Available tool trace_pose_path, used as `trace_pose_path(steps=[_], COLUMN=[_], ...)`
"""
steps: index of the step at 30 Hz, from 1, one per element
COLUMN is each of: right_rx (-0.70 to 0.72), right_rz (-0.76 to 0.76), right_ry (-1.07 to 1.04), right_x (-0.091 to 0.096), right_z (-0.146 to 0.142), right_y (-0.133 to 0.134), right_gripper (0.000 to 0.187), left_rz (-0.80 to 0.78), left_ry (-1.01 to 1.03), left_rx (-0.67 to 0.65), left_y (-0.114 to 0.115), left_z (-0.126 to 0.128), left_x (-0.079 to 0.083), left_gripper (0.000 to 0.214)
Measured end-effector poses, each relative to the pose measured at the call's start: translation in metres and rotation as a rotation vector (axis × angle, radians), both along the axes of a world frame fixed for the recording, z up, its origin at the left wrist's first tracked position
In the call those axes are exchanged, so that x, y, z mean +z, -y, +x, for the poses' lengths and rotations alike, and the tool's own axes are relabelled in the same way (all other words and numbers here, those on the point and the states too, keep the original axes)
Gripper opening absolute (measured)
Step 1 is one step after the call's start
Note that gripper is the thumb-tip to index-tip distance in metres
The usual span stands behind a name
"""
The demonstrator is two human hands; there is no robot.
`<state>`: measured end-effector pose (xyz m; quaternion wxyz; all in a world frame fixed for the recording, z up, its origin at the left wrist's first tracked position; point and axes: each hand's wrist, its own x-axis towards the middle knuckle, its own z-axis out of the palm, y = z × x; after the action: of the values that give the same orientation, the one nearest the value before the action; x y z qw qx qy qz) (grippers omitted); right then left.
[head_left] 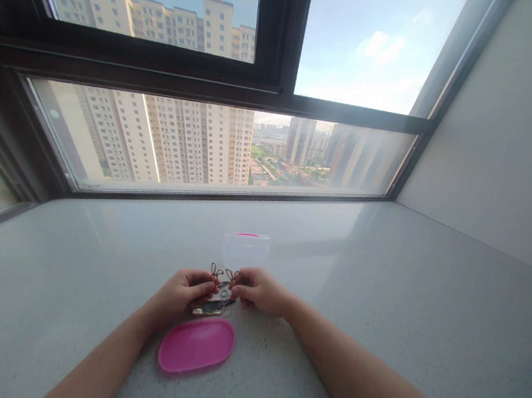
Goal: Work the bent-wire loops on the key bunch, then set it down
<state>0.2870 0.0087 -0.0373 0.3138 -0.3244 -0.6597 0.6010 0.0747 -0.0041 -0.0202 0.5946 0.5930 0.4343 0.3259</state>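
Left hand (194, 288): grip pinched on a brown looped cord (213, 270), loops poking up. Right hand (253, 287): grip pinched on a second brown looped cord (230, 276). Both cords sit just above the windowsill (379, 299), side by side, loops near each other. Under and between the hands: small pile, pale thin loops (223, 303) plus a dark flat piece with a shiny end (209, 308); fingers cover part, can't identify all. Pink oval tray (196, 345) on the near side, just beside the left forearm. See-through tub (247, 248), pink showing at the top, right beyond the hands. Farther back, dark window frame (283, 36), high-rises (182, 136) outside; pale wall (502, 122) at right.
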Motion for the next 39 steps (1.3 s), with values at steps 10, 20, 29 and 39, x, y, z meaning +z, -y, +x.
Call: trace_pose_path(steps=[10,20,29,39], right_rx=[-0.020,-0.031,-0.025,-0.036], right_rz=[0.009,-0.003,-0.041,-0.057], right_ry=[-0.015,-0.044,-0.077,-0.087], right_x=[0.0037,0.0048,0.0044,0.0037], right_z=[-0.0010,-0.0016,-0.0023,-0.0010], right_y=[0.0028,0.0022,0.0021,0.0016], right_gripper=[0.017,0.027,0.032,0.041], left_rz=[0.018,0.023,0.026,0.023], left_ry=[-0.029,-0.022,0.003,0.010], left_rx=[-0.005,-0.005,-0.019,-0.023], left_y=[0.0004,0.0027,0.0011,0.0005], left_z=[0.0009,0.0006,0.0004,0.0004], left_x=[0.0019,0.0028,0.0021,0.0014], left_gripper=[0.038,0.037,0.037,0.037])
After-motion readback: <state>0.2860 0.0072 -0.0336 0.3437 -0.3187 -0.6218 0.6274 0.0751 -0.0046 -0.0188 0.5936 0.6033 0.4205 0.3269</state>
